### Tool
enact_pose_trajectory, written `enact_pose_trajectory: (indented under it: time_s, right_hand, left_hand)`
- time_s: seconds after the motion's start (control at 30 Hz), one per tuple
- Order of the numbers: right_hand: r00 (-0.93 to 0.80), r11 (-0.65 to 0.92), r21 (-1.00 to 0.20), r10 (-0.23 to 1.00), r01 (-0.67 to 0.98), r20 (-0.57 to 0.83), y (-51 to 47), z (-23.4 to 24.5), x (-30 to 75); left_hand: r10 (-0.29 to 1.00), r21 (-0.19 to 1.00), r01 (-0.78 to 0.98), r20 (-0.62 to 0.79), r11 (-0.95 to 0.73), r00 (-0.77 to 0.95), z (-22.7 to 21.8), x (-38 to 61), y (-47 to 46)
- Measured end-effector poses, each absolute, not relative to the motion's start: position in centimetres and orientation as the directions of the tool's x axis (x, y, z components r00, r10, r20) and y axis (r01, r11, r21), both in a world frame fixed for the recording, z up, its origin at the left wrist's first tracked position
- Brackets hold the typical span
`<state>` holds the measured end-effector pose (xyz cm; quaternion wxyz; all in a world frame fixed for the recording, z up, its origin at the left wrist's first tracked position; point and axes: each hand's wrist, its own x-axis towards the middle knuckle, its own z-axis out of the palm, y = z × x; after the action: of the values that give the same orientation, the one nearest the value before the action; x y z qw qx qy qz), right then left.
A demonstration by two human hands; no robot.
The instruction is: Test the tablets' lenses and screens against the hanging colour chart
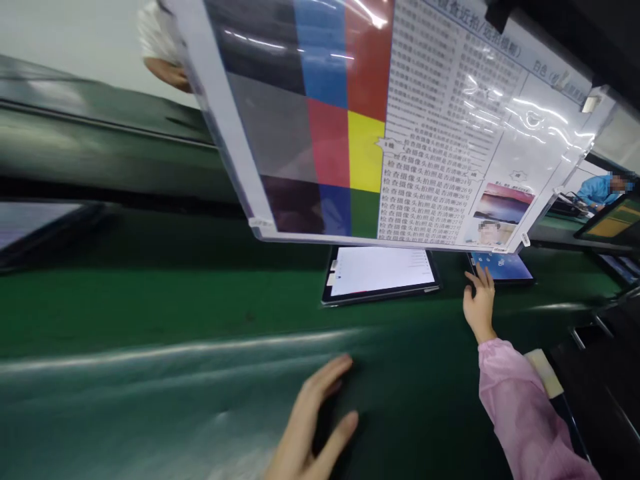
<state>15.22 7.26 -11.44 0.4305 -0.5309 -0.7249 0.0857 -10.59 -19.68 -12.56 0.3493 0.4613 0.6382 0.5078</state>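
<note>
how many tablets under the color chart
2: a white-screen tablet on the green mat, and a blue-screen tablet at the right hand; the hanging color chart may hide more.

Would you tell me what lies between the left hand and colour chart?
Between the left hand and colour chart, the head view shows a white-screened tablet on the green mat.

green bench mat (150, 300) under a laminated colour chart board (300, 133)

Factory line (tablets (383, 272) on green conveyor (200, 300))
</note>
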Motion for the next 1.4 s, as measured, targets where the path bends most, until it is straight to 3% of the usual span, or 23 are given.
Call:
enact_pose_trajectory:
  time_s: [0.07, 0.13, 0.23, 0.33, 0.5, 0.8, 0.97, 1.13, 1.27, 1.4]
  right_hand:
    - [-0.116, 0.450, -0.556, 0.838, 0.699, 0.533, 7.0, -11.5, 14.1]
    - [-0.111, 0.434, -0.560, 0.848, 0.705, 0.518, 7.0, -12.0, 13.0]
    - [-0.078, 0.391, -0.600, 0.874, 0.698, 0.479, 7.3, -13.3, 11.3]
    - [-0.101, 0.401, -0.643, 0.887, 0.653, 0.451, 7.6, -14.2, 9.8]
    - [-0.083, 0.386, -0.737, 0.907, 0.555, 0.412, 8.0, -14.5, 8.9]
    - [0.147, 0.183, -0.845, 0.945, 0.502, 0.292, 8.6, -14.3, 11.5]
    - [0.123, 0.168, -0.828, 0.954, 0.534, 0.273, 8.6, -14.1, 13.8]
    - [0.208, 0.017, -0.862, 0.968, 0.506, 0.141, 10.0, -14.2, 15.4]
    - [0.218, -0.076, -0.929, 0.976, 0.363, 0.006, 10.8, -15.2, 15.8]
    - [0.090, -0.040, -0.999, 0.995, -0.004, -0.040, 10.3, -16.5, 15.0]
  left_hand:
    - [0.873, 0.922, 0.387, 0.196, -0.010, -0.446, -11.2, -13.1, -16.2]
    - [0.801, 0.860, 0.510, 0.290, 0.023, -0.524, -10.3, -15.5, -12.6]
    - [0.792, 0.816, 0.558, 0.237, 0.152, -0.563, -9.6, -17.5, -8.1]
    - [0.828, 0.825, 0.514, 0.107, 0.235, -0.550, -9.5, -17.3, -5.8]
    - [0.870, 0.871, 0.432, 0.012, 0.232, -0.492, -9.7, -16.7, -5.6]
    - [0.930, 0.951, 0.289, 0.002, 0.112, -0.367, -10.0, -15.0, -7.8]
    - [0.950, 0.972, 0.231, 0.026, 0.049, -0.312, -11.0, -13.8, -8.4]
    - [0.953, 0.988, 0.151, 0.076, -0.032, -0.294, -11.8, -14.0, -8.1]
    - [0.950, 0.992, 0.073, 0.118, -0.101, -0.290, -12.4, -14.4, -7.7]
    - [0.945, 0.991, 0.004, 0.129, -0.135, -0.301, -12.9, -14.6, -7.4]
